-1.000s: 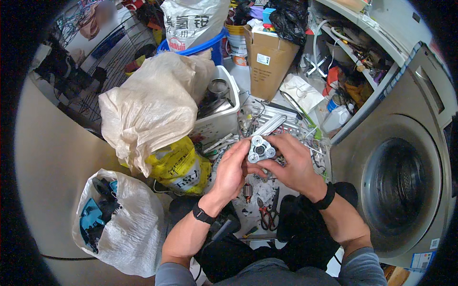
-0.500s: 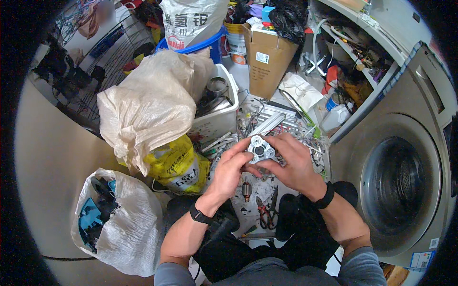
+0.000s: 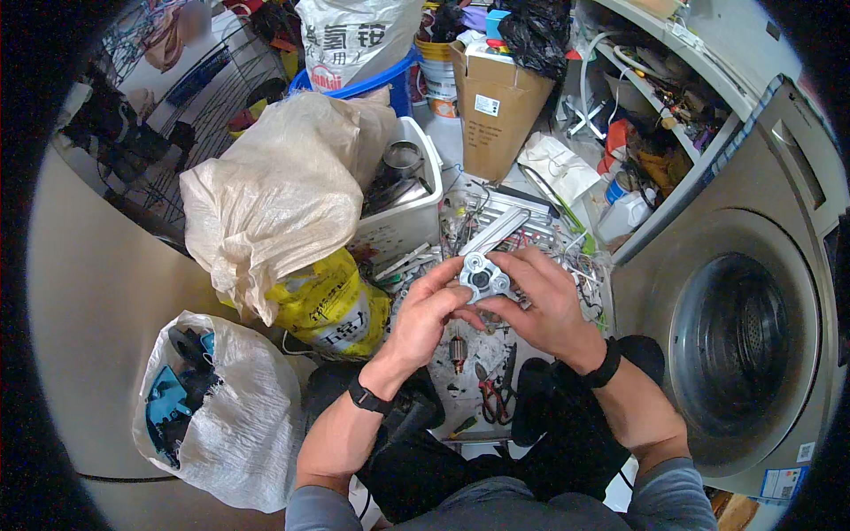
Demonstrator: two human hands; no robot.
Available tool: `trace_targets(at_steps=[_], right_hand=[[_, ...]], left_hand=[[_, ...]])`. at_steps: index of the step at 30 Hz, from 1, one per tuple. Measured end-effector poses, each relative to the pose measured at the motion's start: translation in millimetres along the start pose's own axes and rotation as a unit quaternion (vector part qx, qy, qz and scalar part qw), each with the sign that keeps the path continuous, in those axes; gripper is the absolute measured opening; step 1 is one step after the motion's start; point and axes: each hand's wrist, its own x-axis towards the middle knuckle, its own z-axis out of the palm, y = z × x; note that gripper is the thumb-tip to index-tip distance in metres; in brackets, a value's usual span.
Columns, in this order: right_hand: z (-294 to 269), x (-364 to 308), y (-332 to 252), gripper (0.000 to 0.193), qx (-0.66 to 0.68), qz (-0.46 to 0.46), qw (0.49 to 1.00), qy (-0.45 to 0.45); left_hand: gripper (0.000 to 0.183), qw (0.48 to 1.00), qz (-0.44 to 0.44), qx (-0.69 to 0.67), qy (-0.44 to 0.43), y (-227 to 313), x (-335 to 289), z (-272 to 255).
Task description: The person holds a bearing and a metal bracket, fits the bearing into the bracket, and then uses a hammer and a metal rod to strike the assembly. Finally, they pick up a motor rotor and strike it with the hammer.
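Observation:
Between my two hands is a silvery cast-metal motor end cap (image 3: 483,277), three-lobed with a dark round hole in its middle. My left hand (image 3: 427,305) grips its left side, thumb on the near edge. On the opposite side my right hand (image 3: 546,303) pinches it with thumb and fingers. Below the hands, on the littered floor, lies a small motor armature (image 3: 458,352) with copper-coloured windings. Nearer to me, red-handled pliers (image 3: 489,396) lie beside another dark tool (image 3: 507,385).
Metal scraps and wires (image 3: 531,232) cover the floor beyond my hands. At left stand a white sack (image 3: 252,425) of dark and blue parts, a yellow bag (image 3: 332,305) and a white bin (image 3: 403,232). A cardboard box (image 3: 498,115) stands behind; a washing machine (image 3: 739,310) is at right.
Both hands keep their hold on the metal end cap in nearly the same spot. The left fingers below it have shifted slightly.

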Motion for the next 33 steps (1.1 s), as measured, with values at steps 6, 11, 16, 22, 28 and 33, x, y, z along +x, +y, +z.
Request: trace_targets(at_steps=[6,11,16,22,28,33], right_hand=[[-1.9,-0.4,0.3,0.053,0.110,0.124,0.986,-0.028],[4.1,-11.4,14.9,0.052,0.341,0.260,0.902,-0.047],[-2.4,-10.2,12.3,0.050,0.374,0.301,0.871,-0.106],[0.7,-13.1,13.6,0.047,0.392,0.368,0.830,-0.150],[21.1,-23.5,19.6,0.047,0.640,0.339,0.682,-0.102],[29.0,-22.7,25.8,0.050,0.681,0.345,0.632,-0.135]], left_hand=[[0.052,0.998,0.012,-0.059,-0.028,8.8,-4.6,9.2],[0.049,0.995,0.038,0.086,-0.007,6.1,-6.9,7.0],[0.038,0.966,0.055,0.230,0.105,11.2,-11.4,17.7],[0.025,0.889,0.207,0.383,0.145,16.8,-16.6,23.7],[0.024,0.829,0.263,0.466,0.161,20.1,-15.6,19.1],[0.029,0.844,0.237,0.445,0.184,22.8,-16.5,17.6]])
